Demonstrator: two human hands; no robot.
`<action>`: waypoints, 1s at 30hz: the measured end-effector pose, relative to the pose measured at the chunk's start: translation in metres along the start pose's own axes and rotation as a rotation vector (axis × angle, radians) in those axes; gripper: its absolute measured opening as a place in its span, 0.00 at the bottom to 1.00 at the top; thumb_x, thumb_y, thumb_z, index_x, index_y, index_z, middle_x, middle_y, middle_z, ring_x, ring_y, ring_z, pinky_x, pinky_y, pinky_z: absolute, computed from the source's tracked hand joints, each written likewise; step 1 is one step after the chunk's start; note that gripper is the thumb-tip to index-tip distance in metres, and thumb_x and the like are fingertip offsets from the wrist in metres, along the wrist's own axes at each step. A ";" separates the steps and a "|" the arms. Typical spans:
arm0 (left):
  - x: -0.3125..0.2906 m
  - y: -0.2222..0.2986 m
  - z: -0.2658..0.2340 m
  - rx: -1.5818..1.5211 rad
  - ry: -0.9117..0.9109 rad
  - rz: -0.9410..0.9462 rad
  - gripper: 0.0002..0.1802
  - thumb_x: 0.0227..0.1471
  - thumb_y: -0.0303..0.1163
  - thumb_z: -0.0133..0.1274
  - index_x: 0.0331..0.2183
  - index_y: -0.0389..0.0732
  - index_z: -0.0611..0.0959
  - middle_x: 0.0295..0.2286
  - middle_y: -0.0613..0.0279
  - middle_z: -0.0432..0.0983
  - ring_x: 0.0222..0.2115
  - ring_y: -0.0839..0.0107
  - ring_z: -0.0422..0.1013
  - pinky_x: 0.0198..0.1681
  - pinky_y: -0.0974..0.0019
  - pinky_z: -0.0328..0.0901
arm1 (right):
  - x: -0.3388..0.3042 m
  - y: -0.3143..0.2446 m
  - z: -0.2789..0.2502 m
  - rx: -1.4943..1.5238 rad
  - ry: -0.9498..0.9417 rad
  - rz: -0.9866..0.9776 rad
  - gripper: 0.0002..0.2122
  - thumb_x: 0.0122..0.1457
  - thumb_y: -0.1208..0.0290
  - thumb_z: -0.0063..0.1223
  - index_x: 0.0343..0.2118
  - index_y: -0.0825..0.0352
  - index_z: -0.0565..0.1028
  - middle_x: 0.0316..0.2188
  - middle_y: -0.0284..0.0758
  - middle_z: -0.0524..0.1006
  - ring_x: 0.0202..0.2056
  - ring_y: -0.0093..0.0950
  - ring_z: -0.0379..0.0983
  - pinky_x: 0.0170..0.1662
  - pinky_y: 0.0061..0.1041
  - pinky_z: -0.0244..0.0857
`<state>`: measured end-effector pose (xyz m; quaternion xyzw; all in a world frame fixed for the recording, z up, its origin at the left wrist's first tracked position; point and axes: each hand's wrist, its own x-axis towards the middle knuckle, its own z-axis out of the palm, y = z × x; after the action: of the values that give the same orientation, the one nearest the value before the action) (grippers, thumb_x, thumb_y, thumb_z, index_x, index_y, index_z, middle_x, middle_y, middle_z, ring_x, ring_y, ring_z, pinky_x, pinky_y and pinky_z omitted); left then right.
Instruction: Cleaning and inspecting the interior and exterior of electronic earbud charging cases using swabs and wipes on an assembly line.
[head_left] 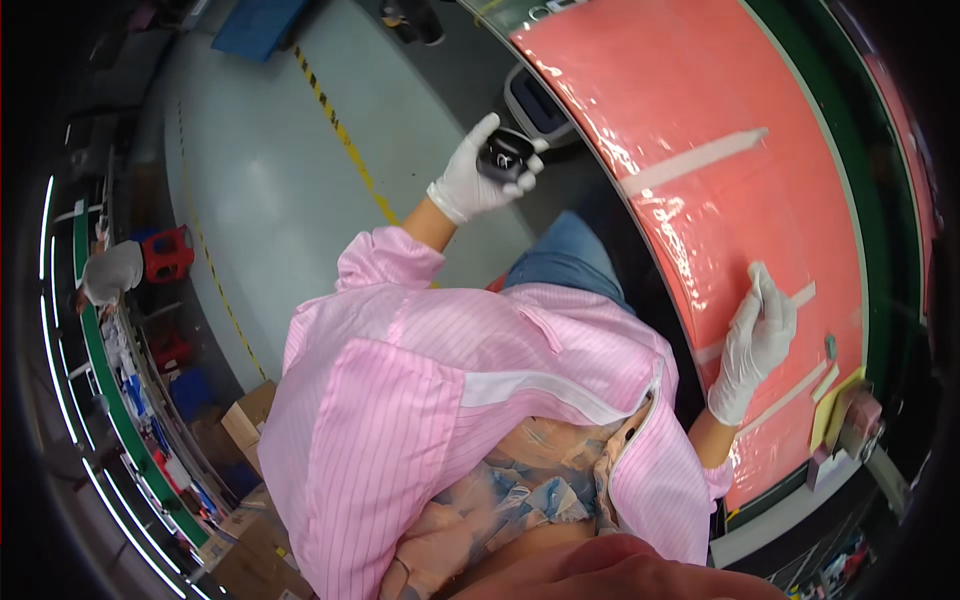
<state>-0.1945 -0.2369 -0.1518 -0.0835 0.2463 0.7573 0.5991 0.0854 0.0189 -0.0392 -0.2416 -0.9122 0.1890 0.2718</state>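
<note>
My left hand (480, 175), in a white glove, is out over the floor, beside the bench edge. Its fingers wrap round a small glossy black rounded case (506, 157) with a light mark on its face. Above the pink bench mat (740, 220) is my right hand (757, 340), also gloved in white. The fingers of that hand are drawn together at the tips; a pale bit shows there, too small to tell from the glove. Clear glossy film covers the mat, with pale tape strips (697, 162) across it.
A grey bin (540, 103) stands by the bench edge. Yellow pads and small items (838, 412) lie at the mat's near right corner. Yellow-black tape (340, 135) marks the floor. Far left, another person (112, 272) is by a red stool (168, 254); cardboard boxes (250, 415) are nearer.
</note>
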 end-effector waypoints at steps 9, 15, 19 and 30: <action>0.077 0.151 -0.082 -0.027 0.437 0.573 0.28 0.51 0.58 0.42 0.32 0.39 0.74 0.25 0.58 0.73 0.26 0.58 0.71 0.21 0.67 0.63 | -0.007 0.011 0.012 -0.166 -0.108 0.012 0.12 0.54 0.81 0.51 0.41 0.66 0.78 0.27 0.36 0.75 0.29 0.29 0.68 0.34 0.26 0.63; 0.015 0.000 0.070 0.211 -0.074 0.785 0.42 0.52 0.68 0.36 0.44 0.35 0.73 0.30 0.53 0.76 0.26 0.64 0.73 0.24 0.68 0.64 | -0.002 -0.034 0.009 0.316 0.030 0.203 0.10 0.58 0.80 0.49 0.42 0.68 0.78 0.31 0.32 0.76 0.35 0.22 0.69 0.39 0.20 0.62; 0.016 -0.050 0.133 0.500 -0.228 0.885 0.45 0.48 0.70 0.40 0.47 0.35 0.70 0.31 0.54 0.76 0.29 0.67 0.73 0.28 0.71 0.66 | 0.021 -0.075 0.029 0.404 0.041 -0.233 0.14 0.48 0.86 0.54 0.39 0.68 0.78 0.33 0.37 0.75 0.36 0.29 0.70 0.39 0.24 0.64; 0.029 -0.114 0.188 0.283 -0.184 0.640 0.44 0.49 0.70 0.40 0.46 0.36 0.70 0.30 0.54 0.76 0.25 0.68 0.72 0.27 0.70 0.67 | 0.002 -0.066 0.011 1.375 -0.211 0.314 0.11 0.59 0.72 0.50 0.43 0.70 0.75 0.29 0.30 0.73 0.27 0.18 0.69 0.30 0.19 0.66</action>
<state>-0.0628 -0.1041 -0.0326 0.1502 0.3074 0.8691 0.3571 0.0551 -0.0360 -0.0156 -0.1244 -0.5622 0.7809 0.2424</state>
